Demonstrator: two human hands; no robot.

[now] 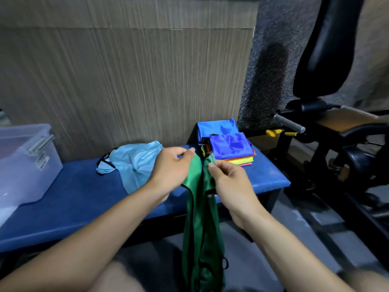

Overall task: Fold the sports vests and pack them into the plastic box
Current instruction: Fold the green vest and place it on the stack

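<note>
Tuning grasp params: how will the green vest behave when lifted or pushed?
Likely floppy: the green vest hangs limp below both hands, left and right. Probably light, since fingertip pinches hold it. Its sheen suggests slippery fabric that would bunch if pushed along the bench.

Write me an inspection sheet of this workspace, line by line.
Surface: long blue padded bench against a wood-grain wall panel.
Job's things: dark green sports vest hanging unfolded off the bench's front edge; crumpled light blue vest lying on the bench; pile of folded vests, blue on top, at the bench's right end; translucent plastic box, open, at the left end.
Clutter: nothing seen.
Hands: left hand and right hand each pinch the green vest's top.
Cables: nothing seen.
Surroundings: black gym machine with yellow-tipped parts at right; grey floor.
</note>
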